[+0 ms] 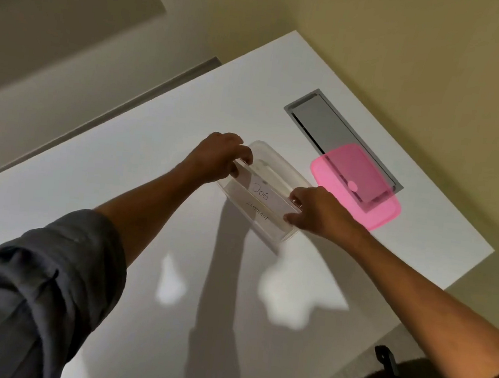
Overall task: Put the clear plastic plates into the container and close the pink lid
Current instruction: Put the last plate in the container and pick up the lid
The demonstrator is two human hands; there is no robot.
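A clear plastic container (271, 234) stands on the white table (139, 156), its long side running from upper left to lower right. Over its opening I hold a clear plastic plate (260, 191) with handwriting on it. My left hand (219, 157) pinches its far-left end and my right hand (311, 210) pinches its near-right end. Another plate with writing shows through below it, inside the container. The pink lid (367, 187) lies flat on the table just right of the container, apart from it.
A grey metal cable hatch (323, 116) is set into the table behind the container, and the pink lid partly covers it. The table's right edge (465, 265) runs close past the lid. A dark object (384, 359) sits by the near right corner.
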